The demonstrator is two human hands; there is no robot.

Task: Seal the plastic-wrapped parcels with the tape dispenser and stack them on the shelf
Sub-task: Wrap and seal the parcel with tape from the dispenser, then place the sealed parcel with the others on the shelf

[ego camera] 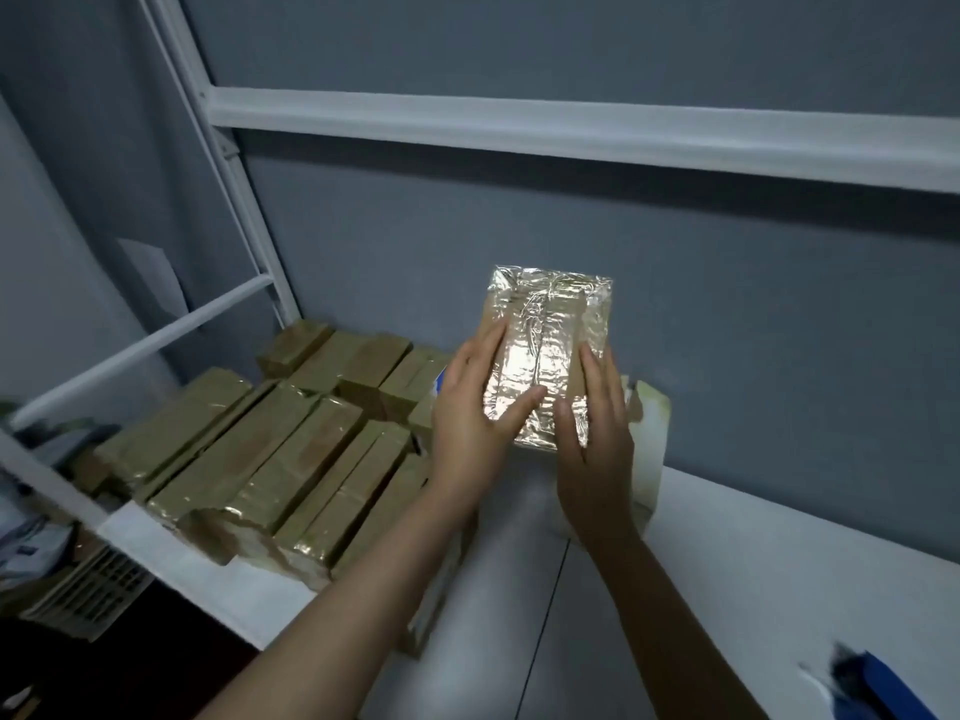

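Observation:
A brown parcel [545,330] wrapped in shiny clear plastic sits at mid-frame, its far end towards the grey wall. My left hand [470,413] lies along its left edge with straight fingers, the thumb stretched across the top face. Along the right edge lies my right hand [595,449], fingers straight and thumb on the face. Both hands press on the parcel. Several wrapped brown parcels [270,459] lie stacked side by side on the white shelf [769,563] to the left. A blurred blue object [883,683] lies at the bottom right; I cannot tell whether it is the tape dispenser.
A white carton [652,428] stands open under and behind the held parcel. The shelf's white upright post [228,163] and upper rail [571,122] frame the bay, and a white crossbar [140,350] slants over the stack. A slatted crate [88,584] sits lower left.

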